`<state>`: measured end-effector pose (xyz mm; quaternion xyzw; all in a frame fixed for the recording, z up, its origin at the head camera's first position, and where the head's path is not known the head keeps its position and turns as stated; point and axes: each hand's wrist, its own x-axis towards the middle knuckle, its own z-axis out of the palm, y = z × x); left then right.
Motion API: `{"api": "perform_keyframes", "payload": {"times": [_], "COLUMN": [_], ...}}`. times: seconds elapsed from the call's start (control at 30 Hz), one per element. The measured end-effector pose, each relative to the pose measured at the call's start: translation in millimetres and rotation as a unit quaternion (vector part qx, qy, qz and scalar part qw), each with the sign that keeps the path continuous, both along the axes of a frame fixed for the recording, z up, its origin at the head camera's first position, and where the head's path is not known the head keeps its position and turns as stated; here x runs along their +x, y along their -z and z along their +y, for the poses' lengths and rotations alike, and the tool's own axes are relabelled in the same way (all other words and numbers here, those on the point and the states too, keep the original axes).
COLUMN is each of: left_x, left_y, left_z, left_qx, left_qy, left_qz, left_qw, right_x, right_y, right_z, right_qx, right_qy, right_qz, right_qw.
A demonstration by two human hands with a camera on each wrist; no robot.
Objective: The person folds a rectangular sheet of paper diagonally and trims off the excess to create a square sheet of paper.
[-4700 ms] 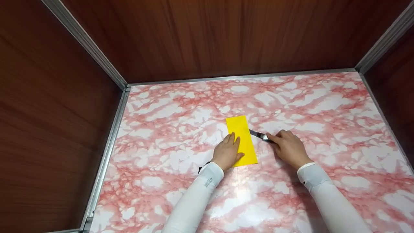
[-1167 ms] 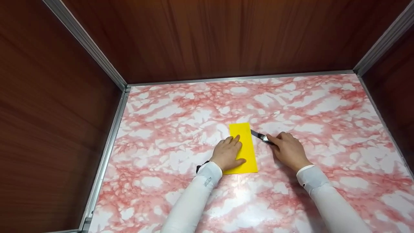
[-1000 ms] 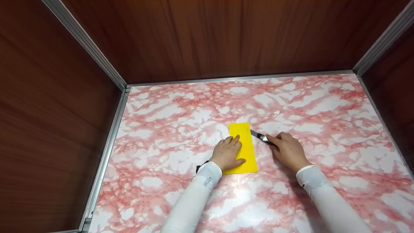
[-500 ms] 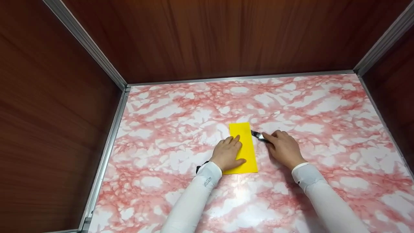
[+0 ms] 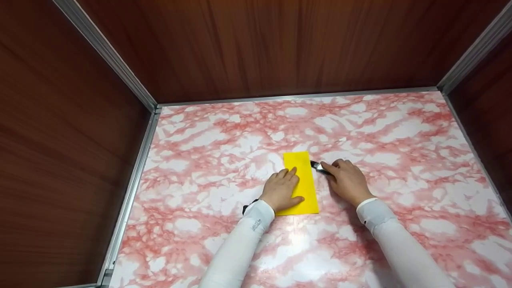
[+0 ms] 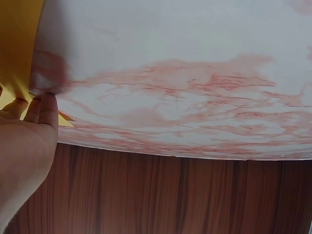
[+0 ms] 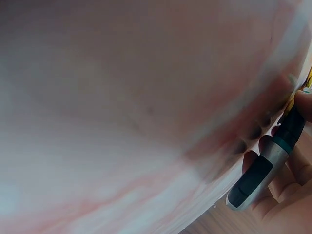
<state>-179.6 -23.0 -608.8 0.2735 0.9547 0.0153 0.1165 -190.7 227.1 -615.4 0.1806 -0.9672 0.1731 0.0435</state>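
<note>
A folded yellow paper sheet (image 5: 306,182) lies upright in front of me on the marbled table, also in the left wrist view at the left edge. My left hand (image 5: 280,190) rests on its left part with fingers spread, holding it down. My right hand (image 5: 349,181) grips a knife (image 5: 318,166) from the right, thumb along the handle. In the right wrist view the knife's black-and-silver handle (image 7: 263,170) runs through the curled fingers. The knife points left at the sheet's right edge, in its upper part, and the front of its blade is hidden at the paper.
The red-and-white marbled tabletop (image 5: 208,168) surrounds the sheet on all sides. Dark wood panels (image 5: 256,48) with metal edge rails (image 5: 296,97) stand at the back and both sides. A tiny pale scrap (image 5: 342,139) lies beyond the right hand.
Since the first frame the sheet has shifted toward me and straightened. Over the last half-second my right hand has moved left with the knife, and less blade shows. My left hand stays put.
</note>
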Motion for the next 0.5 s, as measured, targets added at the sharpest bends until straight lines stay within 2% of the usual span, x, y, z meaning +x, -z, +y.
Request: {"api": "perform_keyframes", "payload": {"times": [0.5], "left_x": [2.5], "left_y": [-1.4], "left_z": [-1.0], "left_qx": [0.004], "left_qy": [0.000], "left_qz": [0.009], "left_qw": [1.0000], "right_x": [-1.8], "right_y": [-0.7], "right_z": [-1.4], "right_qx": [0.002], "right_qy": [0.006], "right_qz": [-0.005], "right_qw": [1.0000]}}
